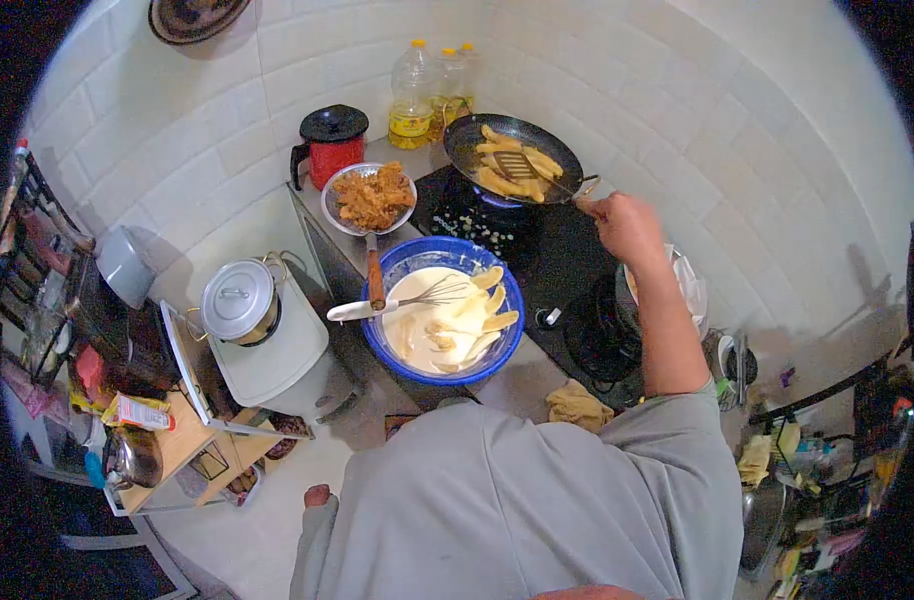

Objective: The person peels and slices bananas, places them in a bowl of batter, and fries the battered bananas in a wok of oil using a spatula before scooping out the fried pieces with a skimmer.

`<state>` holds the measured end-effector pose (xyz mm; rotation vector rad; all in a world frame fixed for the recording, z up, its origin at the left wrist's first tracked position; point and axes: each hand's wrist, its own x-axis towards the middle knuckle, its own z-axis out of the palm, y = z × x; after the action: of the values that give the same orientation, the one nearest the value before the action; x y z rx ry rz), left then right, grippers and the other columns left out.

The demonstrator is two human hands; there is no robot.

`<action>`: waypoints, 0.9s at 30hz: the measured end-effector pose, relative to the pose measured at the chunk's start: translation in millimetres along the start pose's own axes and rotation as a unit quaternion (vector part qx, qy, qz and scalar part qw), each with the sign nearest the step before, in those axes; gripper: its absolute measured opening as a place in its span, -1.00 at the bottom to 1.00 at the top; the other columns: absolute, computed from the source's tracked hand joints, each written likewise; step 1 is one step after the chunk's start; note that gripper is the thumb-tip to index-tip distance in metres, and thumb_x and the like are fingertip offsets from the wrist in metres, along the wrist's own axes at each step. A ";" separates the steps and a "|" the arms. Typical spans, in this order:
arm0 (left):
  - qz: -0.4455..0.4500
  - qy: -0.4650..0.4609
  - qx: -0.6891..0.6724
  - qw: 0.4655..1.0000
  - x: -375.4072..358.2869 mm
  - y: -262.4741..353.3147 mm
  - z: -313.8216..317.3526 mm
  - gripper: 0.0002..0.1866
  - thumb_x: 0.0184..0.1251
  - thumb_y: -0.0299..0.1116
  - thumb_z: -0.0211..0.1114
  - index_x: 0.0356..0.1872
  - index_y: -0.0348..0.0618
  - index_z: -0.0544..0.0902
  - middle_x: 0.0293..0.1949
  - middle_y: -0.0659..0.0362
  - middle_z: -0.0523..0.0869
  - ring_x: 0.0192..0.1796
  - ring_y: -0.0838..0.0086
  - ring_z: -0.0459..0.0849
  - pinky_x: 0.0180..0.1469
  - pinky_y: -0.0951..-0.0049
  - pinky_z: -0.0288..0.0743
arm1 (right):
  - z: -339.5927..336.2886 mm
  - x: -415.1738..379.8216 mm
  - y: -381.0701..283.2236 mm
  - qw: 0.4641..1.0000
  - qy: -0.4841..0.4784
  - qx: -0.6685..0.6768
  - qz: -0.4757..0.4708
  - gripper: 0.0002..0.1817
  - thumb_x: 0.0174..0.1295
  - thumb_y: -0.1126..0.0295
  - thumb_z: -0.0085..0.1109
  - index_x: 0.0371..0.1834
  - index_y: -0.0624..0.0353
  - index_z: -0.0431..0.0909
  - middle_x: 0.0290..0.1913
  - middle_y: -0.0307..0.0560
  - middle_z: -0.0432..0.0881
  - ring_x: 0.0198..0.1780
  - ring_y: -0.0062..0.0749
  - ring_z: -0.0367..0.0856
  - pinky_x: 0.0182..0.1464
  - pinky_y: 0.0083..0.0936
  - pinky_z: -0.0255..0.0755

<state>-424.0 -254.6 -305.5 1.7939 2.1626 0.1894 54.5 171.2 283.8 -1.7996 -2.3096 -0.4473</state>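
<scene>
My right hand (622, 226) is closed around the handle end of a slotted spatula (515, 165), reaching over the stove. The spatula's blade rests among long golden pieces (543, 163) frying in a dark wok (464, 135). Blue flame shows beneath the wok. Nearer to me stands a blue basin (377, 352) of pale batter (417, 325); banana-like pieces (499, 320) lie coated at its right side. A whisk (439, 292) with a white handle leans in the basin. Of my left arm only a bit of skin at the sleeve shows; the hand itself is hidden.
A strainer (374, 232) of brown fried bits rests on a red pot (335, 158), its wooden handle over the basin. Oil bottles (411, 100) stand behind. A yellowish cloth (579, 405) lies at the counter's front; a lidded pot (239, 298) is left.
</scene>
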 end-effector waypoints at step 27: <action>-0.094 -0.172 0.000 0.981 2.2 7.5 -23.3 -0.81 -0.10 -0.25 0.16 -0.45 -0.04 0.62 -0.37 0.06 0.67 -0.27 0.16 0.64 -0.22 0.20 0.52 | 75.6 60.2 -2.7 0.997 0.042 0.031 0.052 -0.75 0.02 0.48 0.03 -0.25 0.04 0.64 -0.21 0.07 0.61 -0.17 0.00 0.60 -0.15 -0.15 0.50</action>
<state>-425.0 -248.5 -281.7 1.4817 2.0589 -0.1559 40.0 251.4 231.8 -1.8241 -2.1398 -0.4212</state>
